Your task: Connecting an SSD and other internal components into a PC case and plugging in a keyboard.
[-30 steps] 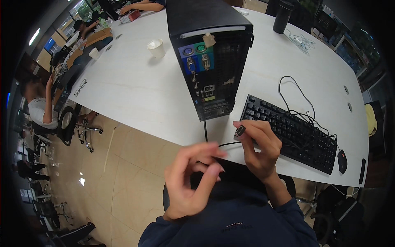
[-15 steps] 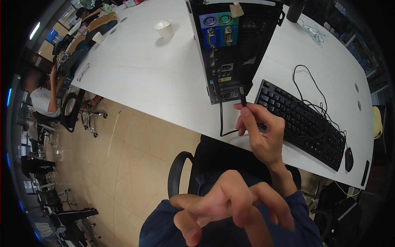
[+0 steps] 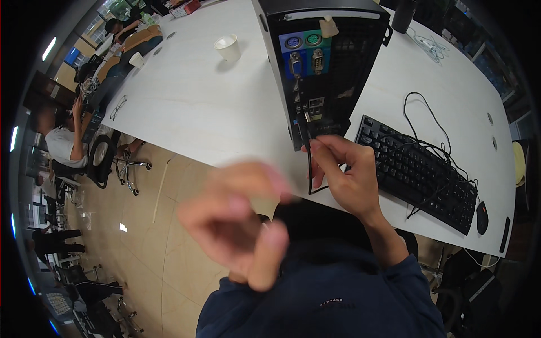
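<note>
A black computer tower (image 3: 344, 73) stands on the white table with its port side toward me. Between thumb and fingers of my right hand (image 3: 349, 177) is a USB plug (image 3: 307, 121), its metal tip up close to the lower ports. Whether the tip touches a port I cannot tell. A black cable (image 3: 309, 174) hangs down the tower's lower left and bends toward this hand. My left hand (image 3: 239, 217) is blurred in the air in front of the table edge, fingers curled but apart, with nothing seen in it.
Right of the tower lie a black keyboard (image 3: 417, 174) with its tangled cord on top and a black mouse (image 3: 482, 218). A paper cup (image 3: 227, 48) stands to the left. Beyond the table, a person (image 3: 65, 143) sits on a chair. A dark bottle (image 3: 404, 16) is at the back.
My right hand has moved left and slightly up, bringing the plug to the ports. The left hand has risen and swung left from in front of my body.
</note>
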